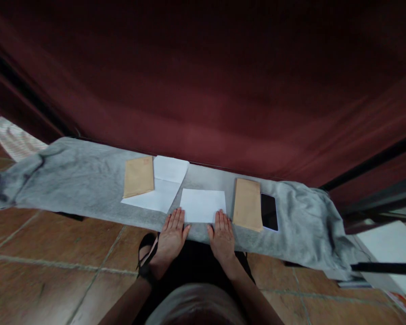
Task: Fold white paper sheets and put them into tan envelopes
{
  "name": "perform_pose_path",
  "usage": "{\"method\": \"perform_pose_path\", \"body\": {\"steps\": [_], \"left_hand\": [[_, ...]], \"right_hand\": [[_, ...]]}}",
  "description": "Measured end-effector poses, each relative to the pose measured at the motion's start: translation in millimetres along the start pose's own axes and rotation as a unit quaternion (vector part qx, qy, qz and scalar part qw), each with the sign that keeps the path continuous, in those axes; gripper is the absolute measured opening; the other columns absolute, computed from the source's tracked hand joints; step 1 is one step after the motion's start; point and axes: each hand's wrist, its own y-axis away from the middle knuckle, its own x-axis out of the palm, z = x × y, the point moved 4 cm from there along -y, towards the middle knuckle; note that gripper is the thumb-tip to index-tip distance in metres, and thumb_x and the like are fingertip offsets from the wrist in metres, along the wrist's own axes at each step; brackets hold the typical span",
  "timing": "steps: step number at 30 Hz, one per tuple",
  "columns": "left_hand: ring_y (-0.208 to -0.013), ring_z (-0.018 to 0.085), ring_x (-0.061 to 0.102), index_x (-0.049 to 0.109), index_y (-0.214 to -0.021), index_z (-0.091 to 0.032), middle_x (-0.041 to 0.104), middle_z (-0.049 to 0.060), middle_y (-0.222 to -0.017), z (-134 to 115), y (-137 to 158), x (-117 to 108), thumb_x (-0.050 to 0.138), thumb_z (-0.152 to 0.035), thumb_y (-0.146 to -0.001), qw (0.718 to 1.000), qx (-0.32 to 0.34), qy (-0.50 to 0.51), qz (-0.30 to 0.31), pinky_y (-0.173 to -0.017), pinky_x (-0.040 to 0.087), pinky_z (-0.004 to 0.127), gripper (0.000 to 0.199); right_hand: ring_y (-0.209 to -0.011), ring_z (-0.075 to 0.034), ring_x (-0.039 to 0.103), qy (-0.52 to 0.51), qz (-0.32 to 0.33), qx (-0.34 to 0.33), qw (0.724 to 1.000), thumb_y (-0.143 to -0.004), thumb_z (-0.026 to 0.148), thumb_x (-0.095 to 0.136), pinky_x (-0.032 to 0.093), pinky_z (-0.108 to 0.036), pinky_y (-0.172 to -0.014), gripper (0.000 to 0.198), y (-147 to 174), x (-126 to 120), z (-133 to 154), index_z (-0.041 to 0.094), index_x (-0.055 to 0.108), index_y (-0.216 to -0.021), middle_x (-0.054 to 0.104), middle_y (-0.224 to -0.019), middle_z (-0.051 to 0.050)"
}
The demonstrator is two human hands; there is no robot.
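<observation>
A white sheet of paper (203, 204), possibly folded, lies flat in front of me on a grey cloth (84, 176). My left hand (173, 230) rests flat at its lower left corner, fingers stretched out and thumb apart. At the lower right corner lies my right hand (222, 232), likewise flat, its fingertips touching the paper. Left of the sheet, a brown envelope (138, 176) overlaps creased white paper (167, 180). To the right are brown envelopes (247, 203), seemingly stacked, beside a dark-screened phone (269, 212).
The cloth covers a long narrow bench or table. A dark red curtain (203, 113) rises along its far side. Dark poles (372, 161) stand at both sides. White boxes or sheets (392, 253) lie at the far right, above a tiled floor (54, 271).
</observation>
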Motion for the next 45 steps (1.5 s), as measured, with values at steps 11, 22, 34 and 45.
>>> {"method": "perform_pose_path", "body": {"steps": [11, 22, 34, 45], "left_hand": [[-0.149, 0.027, 0.026, 0.028, -0.155, -0.011, 0.033, 0.014, -0.159, -35.5, -10.0, 3.1, 0.033, -0.032, -0.101, 0.998, 0.053, 0.04, 0.011, -0.12, 0.03, 0.047, 0.058], [-0.146, 0.025, 0.033, 0.033, -0.153, -0.011, 0.039, 0.015, -0.156, -42.2, -13.3, 6.4, 0.033, -0.03, -0.1, 0.996, 0.079, 0.037, 0.02, -0.119, 0.032, 0.046, 0.055], [-0.141, 0.03, 0.043, 0.048, -0.143, -0.006, 0.05, 0.019, -0.147, -18.2, -26.8, 3.3, 0.03, -0.038, -0.102, 0.999, -0.006, 0.035, 0.009, -0.117, 0.034, 0.05, 0.055], [-0.147, 0.023, 0.032, 0.04, -0.149, -0.011, 0.04, 0.014, -0.156, -61.5, -75.1, 33.6, 0.028, -0.041, -0.104, 0.985, 0.106, 0.107, 0.087, -0.12, 0.029, 0.045, 0.055]], "right_hand": [[-0.145, -0.025, 0.035, -0.063, 0.028, -0.055, 0.996, -0.105, 0.033, 0.03, 0.036, -0.046, -0.116, 0.054, -7.6, -5.3, 20.4, 0.009, 0.033, -0.153, 0.038, -0.156, -0.015], [-0.143, -0.027, 0.04, -0.027, 0.039, -0.048, 0.998, -0.104, 0.035, 0.036, 0.034, -0.046, -0.117, 0.053, -4.4, -2.0, 13.9, 0.009, 0.04, -0.15, 0.041, -0.154, -0.015], [-0.141, -0.028, 0.042, -0.003, 0.0, -0.017, 1.0, -0.103, 0.034, 0.04, 0.037, -0.046, -0.114, 0.053, -2.2, 0.9, -4.8, 0.008, 0.039, -0.15, 0.042, -0.153, -0.018], [-0.142, -0.025, 0.041, -0.039, 0.013, -0.027, 0.999, -0.102, 0.025, 0.037, 0.034, -0.045, -0.117, 0.047, -10.2, -6.2, -1.4, 0.012, 0.045, -0.147, 0.048, -0.151, -0.013]]}}
